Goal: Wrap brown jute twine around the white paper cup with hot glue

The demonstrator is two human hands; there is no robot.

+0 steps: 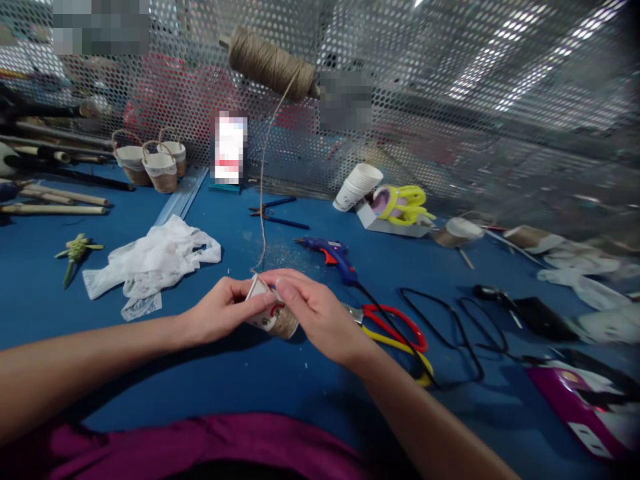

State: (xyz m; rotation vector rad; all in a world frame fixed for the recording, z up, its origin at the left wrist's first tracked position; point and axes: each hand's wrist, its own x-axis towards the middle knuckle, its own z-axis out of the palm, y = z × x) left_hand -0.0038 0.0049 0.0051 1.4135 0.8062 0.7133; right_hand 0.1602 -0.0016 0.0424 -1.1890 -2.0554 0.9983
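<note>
I observe a small white paper cup with red-and-black print and brown twine about its lower wall (286, 323), tilted between both hands over the blue tabletop (200, 380); whether it touches the surface I cannot tell. The left hand (229, 305) holds its rim end, thumb laid along the wall; the right hand (317, 310) bears on the upper wall, its fingers partly hidden behind. I judge the cup light, thin-walled and easily dented, the rough twine offering surer purchase than smooth paper; I would grip the wrapped part gently. A thin tan strand (262, 193) rises from near the rim to a large brown twine spool (267, 61) (any tug could tip the cup). Beyond lies a blue glue gun with an orange trigger (327, 251); its black cable (383, 312) and the red-and-yellow-handled scissors (419, 340) crowd the right side, crumpled white lace (160, 263) the left.
</note>
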